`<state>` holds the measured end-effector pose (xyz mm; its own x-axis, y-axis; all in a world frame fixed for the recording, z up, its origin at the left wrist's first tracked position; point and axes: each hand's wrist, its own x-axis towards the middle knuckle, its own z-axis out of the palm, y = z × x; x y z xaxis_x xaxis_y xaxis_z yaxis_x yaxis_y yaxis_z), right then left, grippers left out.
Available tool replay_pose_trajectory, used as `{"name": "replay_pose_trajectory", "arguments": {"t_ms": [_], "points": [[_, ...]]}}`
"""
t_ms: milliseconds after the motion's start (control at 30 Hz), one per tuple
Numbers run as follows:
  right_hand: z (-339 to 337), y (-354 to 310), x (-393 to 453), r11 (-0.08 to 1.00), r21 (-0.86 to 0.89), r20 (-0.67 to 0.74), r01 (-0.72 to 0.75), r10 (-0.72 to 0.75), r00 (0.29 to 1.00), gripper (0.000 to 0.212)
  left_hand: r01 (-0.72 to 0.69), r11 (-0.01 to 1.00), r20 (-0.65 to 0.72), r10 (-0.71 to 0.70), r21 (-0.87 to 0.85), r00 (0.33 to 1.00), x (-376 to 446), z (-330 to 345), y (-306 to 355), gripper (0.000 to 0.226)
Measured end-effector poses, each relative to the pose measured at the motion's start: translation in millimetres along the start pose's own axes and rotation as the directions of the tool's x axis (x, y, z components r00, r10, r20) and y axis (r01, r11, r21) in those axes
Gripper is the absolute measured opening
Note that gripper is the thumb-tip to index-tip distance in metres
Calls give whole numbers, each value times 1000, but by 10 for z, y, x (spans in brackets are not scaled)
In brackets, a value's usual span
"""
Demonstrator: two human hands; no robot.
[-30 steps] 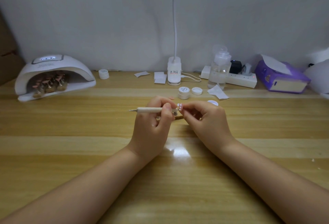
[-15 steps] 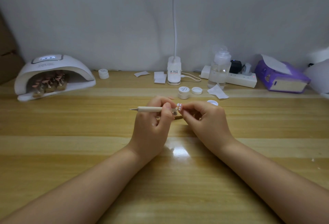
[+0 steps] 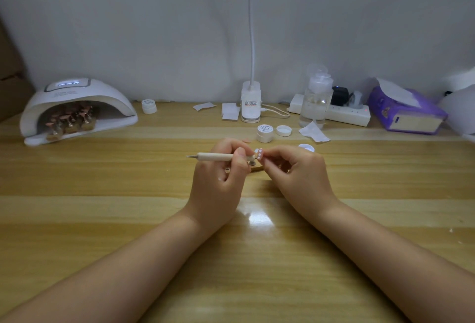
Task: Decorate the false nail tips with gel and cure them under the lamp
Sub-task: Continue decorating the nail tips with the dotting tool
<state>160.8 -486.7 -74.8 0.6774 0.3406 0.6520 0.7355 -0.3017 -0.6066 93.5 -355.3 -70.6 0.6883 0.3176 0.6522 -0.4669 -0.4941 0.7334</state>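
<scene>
My left hand (image 3: 218, 176) grips the dotting pen (image 3: 214, 156), fingers curled round the shaft, thumb on top. The pen lies roughly level; its free metal tip points left, and the working end is hidden behind my thumb, right at the nail tip.

My right hand (image 3: 298, 171) pinches the false nail tip (image 3: 259, 154) between thumb and forefinger. The tip is pink with small white dots and sits on a small stand (image 3: 252, 162) whose base rests on the table (image 3: 102, 220) between my hands. I can't tell whether the pen touches the tip.

The curing lamp (image 3: 77, 109) is at far left on the table, its display lit. Inside it is a cluster of nail tips on holders (image 3: 70, 119), pinkish.

A gel pot (image 3: 264, 133) stands just beyond my hands, with a loose white lid (image 3: 283, 130) beside it on the right. A second white lid (image 3: 306, 147) is partly hidden behind my right hand. Another small pot (image 3: 149, 106) stands near the lamp by the wall.

Back row along the wall:
- desk lamp base (image 3: 250, 104), its cable running right
- clear pump bottle (image 3: 315, 99)
- white power strip (image 3: 347, 114) with a black plug
- purple tissue pack (image 3: 406, 112)

White wipes (image 3: 314, 132) lie scattered near the bottle and the lamp base.
</scene>
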Motion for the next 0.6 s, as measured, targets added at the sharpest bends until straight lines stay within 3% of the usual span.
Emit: {"name": "replay_pose_trajectory", "arguments": {"t_ms": [600], "points": [[-5, -3, 0, 1000, 0, 1, -3, 3, 1000, 9, 13, 1000, 5, -13, -1, 1000, 4, 5, 19, 22]]}}
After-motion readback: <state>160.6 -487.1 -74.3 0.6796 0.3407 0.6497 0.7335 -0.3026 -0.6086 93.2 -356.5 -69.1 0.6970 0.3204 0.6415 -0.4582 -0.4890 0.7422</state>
